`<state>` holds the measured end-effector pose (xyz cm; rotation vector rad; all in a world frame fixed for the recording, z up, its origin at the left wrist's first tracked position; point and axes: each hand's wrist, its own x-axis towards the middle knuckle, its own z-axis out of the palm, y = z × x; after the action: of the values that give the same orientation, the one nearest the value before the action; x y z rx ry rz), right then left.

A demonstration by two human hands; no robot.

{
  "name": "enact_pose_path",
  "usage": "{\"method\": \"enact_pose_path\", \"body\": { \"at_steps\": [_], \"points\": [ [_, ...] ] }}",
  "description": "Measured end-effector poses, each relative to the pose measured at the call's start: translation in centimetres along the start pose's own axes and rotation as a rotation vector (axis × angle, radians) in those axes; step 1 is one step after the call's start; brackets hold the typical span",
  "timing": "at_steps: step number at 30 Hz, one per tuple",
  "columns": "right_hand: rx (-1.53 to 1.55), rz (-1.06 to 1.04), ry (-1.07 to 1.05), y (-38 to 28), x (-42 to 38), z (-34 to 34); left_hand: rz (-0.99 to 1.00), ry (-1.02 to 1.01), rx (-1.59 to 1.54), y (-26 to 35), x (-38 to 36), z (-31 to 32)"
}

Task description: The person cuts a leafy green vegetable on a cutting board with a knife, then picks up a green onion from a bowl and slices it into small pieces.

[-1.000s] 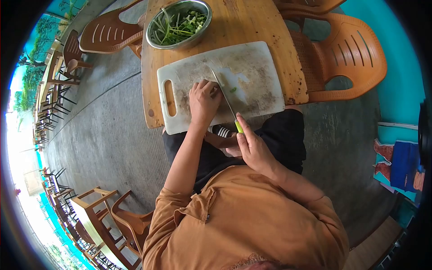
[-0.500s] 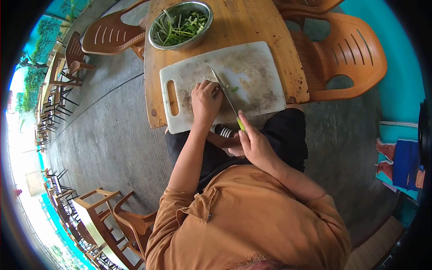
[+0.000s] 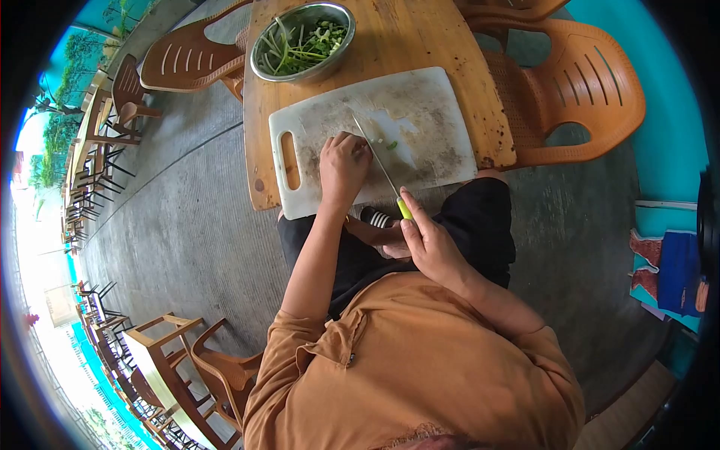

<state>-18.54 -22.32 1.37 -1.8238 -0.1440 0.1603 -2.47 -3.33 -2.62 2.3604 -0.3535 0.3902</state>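
Note:
My right hand [image 3: 433,247] is closed round the lime-green handle of a knife [image 3: 383,171], its blade slanting up and left across the cutting board. Just left of the blade, my left hand [image 3: 343,166] rests on the board with curled fingers. What those fingers press on, if anything, is hidden under them. A few small green pieces [image 3: 392,145] lie right of the blade. The white cutting board [image 3: 439,97] is stained and scratched, with a slot handle at its left end. Beyond it stands a metal bowl [image 3: 304,75] of chopped green stalks [image 3: 289,54].
The board lies at the near edge of a wooden table [image 3: 480,112]. An orange plastic chair [image 3: 592,82] is on the right and a brown chair [image 3: 184,60] on the left. My legs are under the table's near edge. More tables and chairs line the left side.
The whole view has shifted very slightly. Both hands and the knife keep nearly the same places on the board.

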Motion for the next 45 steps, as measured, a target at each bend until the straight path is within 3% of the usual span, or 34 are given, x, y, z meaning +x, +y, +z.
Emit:
{"method": "enact_pose_path", "body": {
  "at_steps": [4,7,9,13,16,18,22,25,27,32,40,43,45],
  "points": [
    [-0.063,-0.091,0.05,0.8,-0.3,0.3,-0.011,0.001,0.001,0.1,0.0,0.1],
    [-0.055,-0.064,0.032,0.6,-0.2,0.2,-0.005,0.018,0.001,0.2,0.0,0.2],
    [0.028,0.068,-0.024,0.1,0.1,0.0,0.001,0.023,-0.002,0.1,-0.1,0.2],
    [-0.017,0.006,0.03,1.0,1.4,0.6,0.038,0.037,-0.004,0.0,0.1,0.2],
    [-0.031,0.079,0.009,1.4,3.0,1.2,0.031,0.016,0.013,0.1,0.0,0.0],
    [-0.159,-0.114,0.099,2.2,3.6,1.9,0.014,0.003,0.024,0.0,-0.2,0.1],
    [-0.202,-0.184,0.108,2.2,2.1,1.1,-0.001,0.03,0.005,-0.1,-0.4,0.0],
    [-0.179,-0.153,0.091,1.5,0.9,0.0,-0.016,0.02,-0.014,0.1,-0.2,0.0],
    [0.003,0.003,0.026,0.5,0.5,-0.8,-0.013,0.016,-0.014,0.4,0.1,0.1],
    [-0.031,-0.02,0.013,0.1,0.5,-0.8,0.06,0.029,0.038,0.0,0.1,0.1],
    [0.023,0.036,-0.013,0.7,0.1,-0.2,-0.011,-0.029,-0.006,-0.2,0.2,-0.5],
    [-0.03,-0.077,0.031,0.5,0.1,-0.3,-0.001,-0.026,-0.001,-0.4,0.1,-0.4],
    [0.006,0.073,-0.054,-0.6,0.0,-1.0,0.008,-0.019,0.007,-0.4,0.1,-0.4]
  ]
}}
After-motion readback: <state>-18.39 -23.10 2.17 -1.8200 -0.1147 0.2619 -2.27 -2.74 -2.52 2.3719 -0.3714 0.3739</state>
